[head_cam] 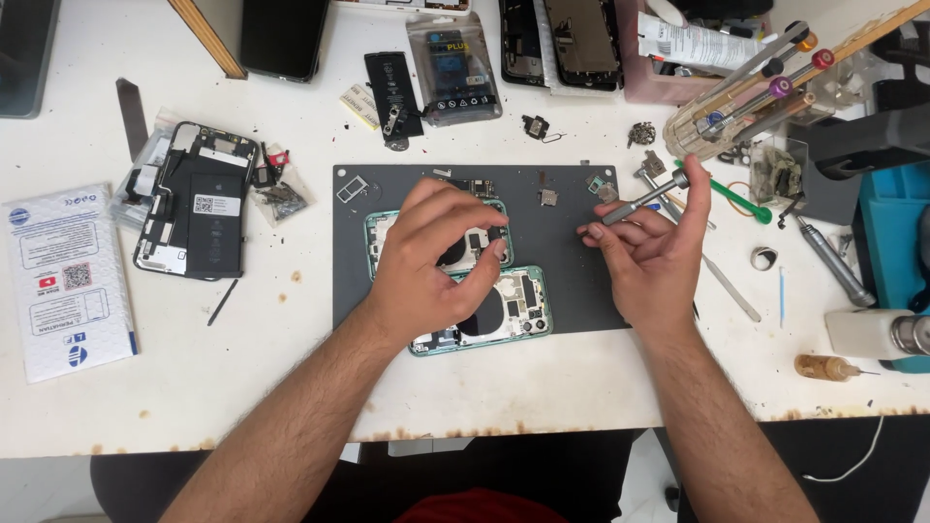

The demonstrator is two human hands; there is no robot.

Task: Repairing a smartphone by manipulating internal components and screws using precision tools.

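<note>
Two opened green phone housings lie on a dark grey mat: one farther back and one nearer me. My left hand hovers over both, fingers curled with thumb and fingertips pinched together; whether something tiny is between them I cannot tell. My right hand is raised over the mat's right edge and grips a silver precision screwdriver, its knurled end pointing up and right.
Another opened black phone lies at left beside a white padded envelope. A battery and a bagged part sit behind the mat. A screwdriver rack, tweezers, a small glue bottle and blue equipment crowd the right.
</note>
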